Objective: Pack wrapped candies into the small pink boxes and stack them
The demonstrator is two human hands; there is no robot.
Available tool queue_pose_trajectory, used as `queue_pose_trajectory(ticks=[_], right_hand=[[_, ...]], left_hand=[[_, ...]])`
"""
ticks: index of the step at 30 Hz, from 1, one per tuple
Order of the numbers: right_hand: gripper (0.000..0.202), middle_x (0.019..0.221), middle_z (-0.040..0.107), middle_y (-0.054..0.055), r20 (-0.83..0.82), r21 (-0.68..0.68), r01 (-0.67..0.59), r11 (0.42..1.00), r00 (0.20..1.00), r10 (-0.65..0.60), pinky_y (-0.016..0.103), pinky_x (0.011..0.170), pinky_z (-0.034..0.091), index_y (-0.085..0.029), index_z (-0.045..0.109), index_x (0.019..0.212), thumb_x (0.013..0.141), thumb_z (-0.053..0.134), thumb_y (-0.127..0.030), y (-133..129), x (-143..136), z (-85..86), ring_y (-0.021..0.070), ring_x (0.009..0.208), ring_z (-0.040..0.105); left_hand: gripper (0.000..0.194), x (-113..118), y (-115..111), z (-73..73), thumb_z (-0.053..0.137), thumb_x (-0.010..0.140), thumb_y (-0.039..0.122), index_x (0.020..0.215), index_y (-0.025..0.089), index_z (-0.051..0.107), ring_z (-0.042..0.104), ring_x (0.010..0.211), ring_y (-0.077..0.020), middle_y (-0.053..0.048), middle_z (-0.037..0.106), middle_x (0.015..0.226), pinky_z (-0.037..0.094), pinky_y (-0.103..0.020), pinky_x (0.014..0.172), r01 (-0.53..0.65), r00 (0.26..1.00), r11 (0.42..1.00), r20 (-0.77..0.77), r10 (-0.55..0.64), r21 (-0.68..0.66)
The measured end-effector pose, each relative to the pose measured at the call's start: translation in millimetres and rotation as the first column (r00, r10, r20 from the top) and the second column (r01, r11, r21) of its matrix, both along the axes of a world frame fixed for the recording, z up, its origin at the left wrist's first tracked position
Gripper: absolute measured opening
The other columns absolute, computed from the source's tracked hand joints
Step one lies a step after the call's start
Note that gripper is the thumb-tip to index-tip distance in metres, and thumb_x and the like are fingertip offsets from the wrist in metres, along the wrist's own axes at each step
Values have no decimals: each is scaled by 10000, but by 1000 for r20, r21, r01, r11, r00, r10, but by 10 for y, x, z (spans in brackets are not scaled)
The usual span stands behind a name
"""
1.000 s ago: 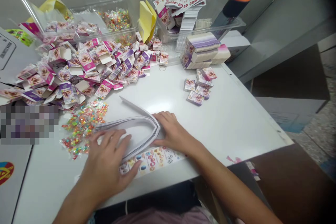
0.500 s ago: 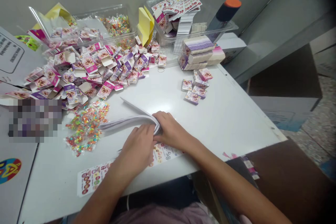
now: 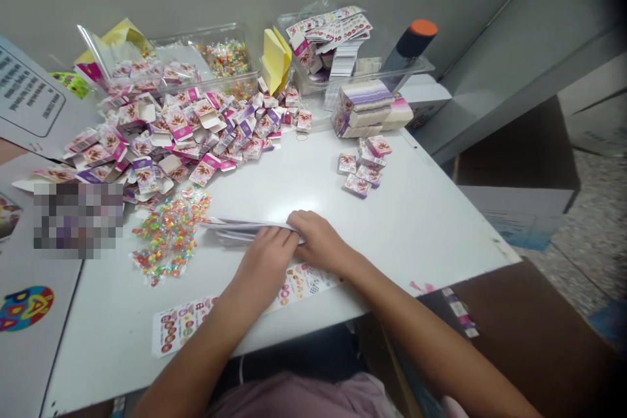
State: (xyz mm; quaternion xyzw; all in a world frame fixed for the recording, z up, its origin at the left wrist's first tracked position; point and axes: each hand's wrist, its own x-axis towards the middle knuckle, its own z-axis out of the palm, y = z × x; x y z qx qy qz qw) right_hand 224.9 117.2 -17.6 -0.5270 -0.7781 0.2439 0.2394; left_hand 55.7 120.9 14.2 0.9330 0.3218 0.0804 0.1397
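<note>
Head view. Your left hand (image 3: pixel 267 255) and right hand (image 3: pixel 318 241) meet at the near middle of the white table (image 3: pixel 441 222), both pressing on a folded stack of white sheets (image 3: pixel 240 230). The stack lies nearly flat, fold end under your hands, loose edges pointing left. Your left hand lies knuckles up on the fold; I cannot tell whether its fingers are pinching the paper or only pressing it. Your right hand is spread over the fold end, palm down, gripping nothing that I can see.

Findings on progress, as a judgement: the fold looks made and is being pressed flat; the loose edges at the left are slightly fanned, so the crease is not fully set. A printed sticker strip (image 3: pixel 186 326) lies under your forearms at the near edge, untouched.

Surroundings: a spill of coloured candy packets (image 3: pixel 169 238) sits just left of the stack. A large heap of small open boxes (image 3: pixel 171 137) covers the far left. 4 or 5 closed small boxes (image 3: pixel 362 170) lie apart at the far right, a small count against the open heap, so most boxing appears undone. Behind them stand bundles of flat cartons (image 3: pixel 372 104), clear plastic tubs (image 3: pixel 230 59) and a dark bottle with an orange cap (image 3: pixel 409 42).
</note>
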Motion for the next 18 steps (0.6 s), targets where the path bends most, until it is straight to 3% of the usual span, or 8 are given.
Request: queue_pose_trajectory(ticks=[8,13,18], right_hand=[[237,920,588,39,-14,-18,0,1000,1000,-1,297,729,413,-203,528,936,755,646,-105,-30,25,2,211,853,539],[319,949,587,49,-41,-21,12,1000,999,-12,335,772,448,-198,536,1032,757,647,-79,-75,42,7,226,891,549],[293,943,600,46,-71,-16,5,1000,997,-6,349,771,458,-205,557,1024,772,646,-85,-105,13,31,233,894,549]], left_hand=[[249,-66,-50,18,488,899,108,1144,108,533,556,991,-277,-138,609,1050,496,-432,868,-67,994,998,84,67,2],[278,-73,-58,28,455,912,99,1180,133,523,568,1076,-260,-128,637,1106,444,-439,949,4,992,1000,125,-4,3],[322,-110,-118,125,554,899,268,1201,155,555,508,1182,-298,-157,570,1261,409,-476,990,-52,986,999,157,49,16]])
